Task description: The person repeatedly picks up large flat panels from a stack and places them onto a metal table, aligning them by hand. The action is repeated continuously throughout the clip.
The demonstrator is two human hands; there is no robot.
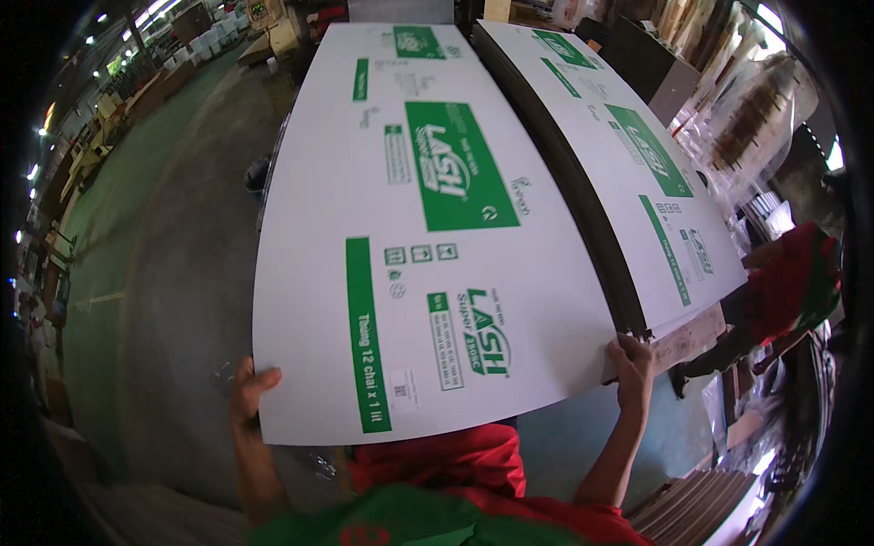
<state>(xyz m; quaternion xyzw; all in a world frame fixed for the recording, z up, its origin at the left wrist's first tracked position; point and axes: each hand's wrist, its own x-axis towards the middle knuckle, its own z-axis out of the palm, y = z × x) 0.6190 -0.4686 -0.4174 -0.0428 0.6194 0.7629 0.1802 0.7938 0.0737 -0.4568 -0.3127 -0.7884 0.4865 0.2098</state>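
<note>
A long white cardboard sheet (309, 209) with green printed panels stretches away from my body, its near edge level with my waist. My left hand (253, 389) grips its near left corner, thumb on the top face and the other fingers hidden beneath. At the near right corner my right hand (630, 366) is closed on the same sheet, with its fingers partly hidden. Just right of the sheet, past a dark gap, lies a stack of matching printed cardboard sheets (628, 246). What lies under the sheet I hold is mostly hidden.
Another person in a red and green shirt (794, 282) stands at the right, beside the stack. Plastic-wrapped bundles (760, 118) lean behind. Flat brown boards (696, 510) are piled at the lower right. Grey and green floor (173, 264) runs along the left.
</note>
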